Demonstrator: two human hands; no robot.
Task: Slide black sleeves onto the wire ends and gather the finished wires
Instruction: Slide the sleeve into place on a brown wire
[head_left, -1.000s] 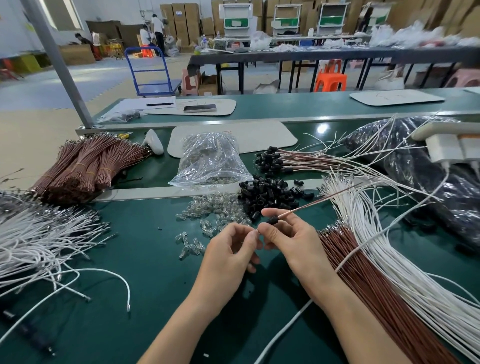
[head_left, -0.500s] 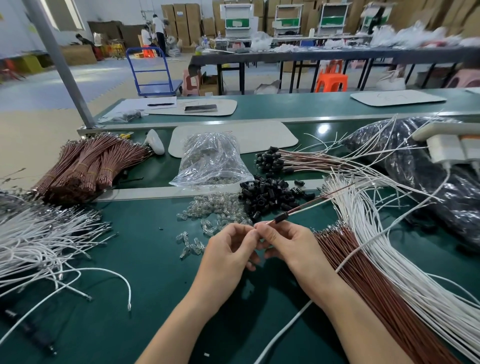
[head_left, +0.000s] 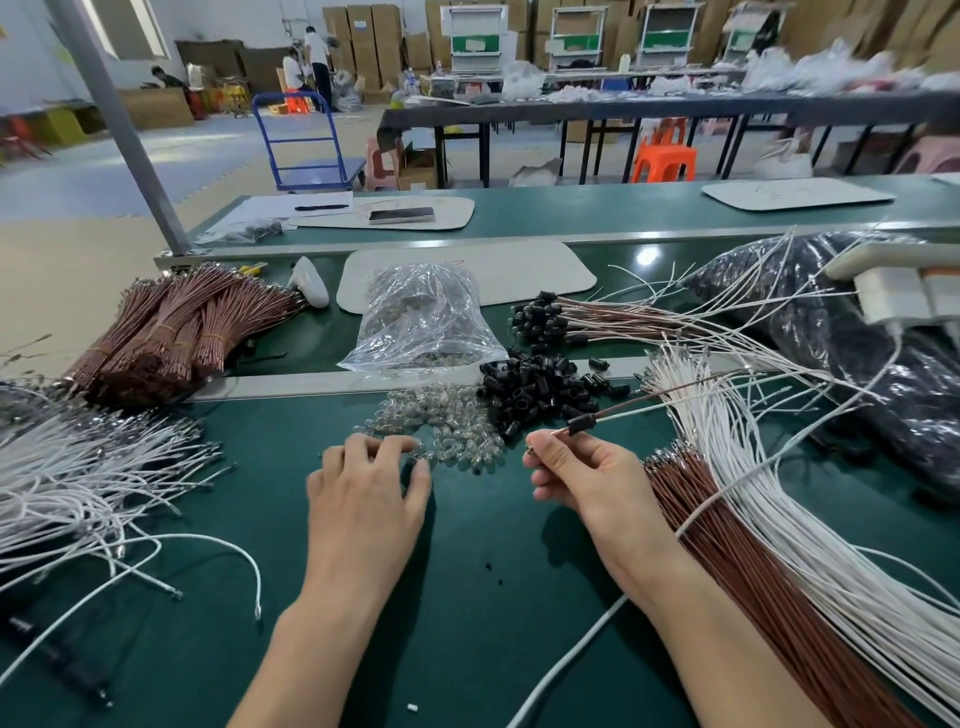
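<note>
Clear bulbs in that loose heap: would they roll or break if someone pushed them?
Likely to roll: the clear bulbs look small, rounded and glossy, and some already lie scattered off the heap on the flat green table. They look like thin glass, so probably light and fragile, though the picture cannot confirm that.

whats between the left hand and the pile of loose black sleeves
Small clear pieces lie between left hand and black sleeves, in the head view.

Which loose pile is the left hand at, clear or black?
The clear pile, left of the black sleeves; left hand touches its near edge. Right hand grips a wire.
</note>
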